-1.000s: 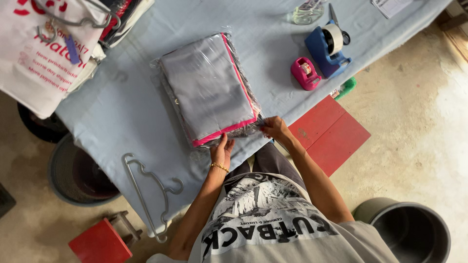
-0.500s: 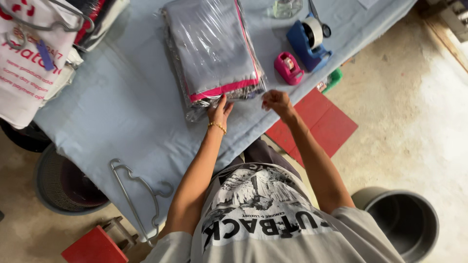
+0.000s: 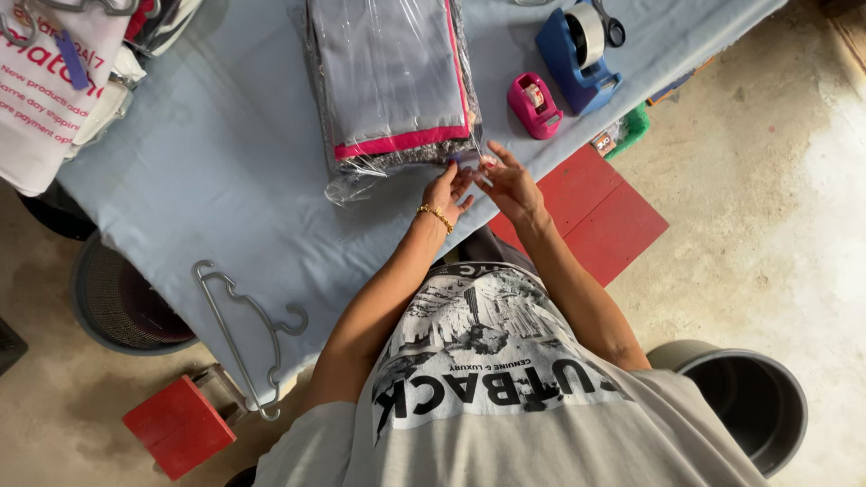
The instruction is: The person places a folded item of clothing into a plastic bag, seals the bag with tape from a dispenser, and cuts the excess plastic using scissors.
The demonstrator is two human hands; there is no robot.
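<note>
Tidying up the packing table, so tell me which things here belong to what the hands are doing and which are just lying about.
In use:
left hand
right hand
plastic-wrapped folded garment

Lying about:
pink tape dispenser
blue tape dispenser
grey hanger
printed white bag

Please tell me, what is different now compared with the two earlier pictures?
Both hands have come off the near edge of the clear-wrapped clothes bundle. The left hand and right hand now meet just below it, pinching a small clear piece, perhaps tape. The bundle, pink dispenser, blue dispenser and hanger lie as before.
</note>
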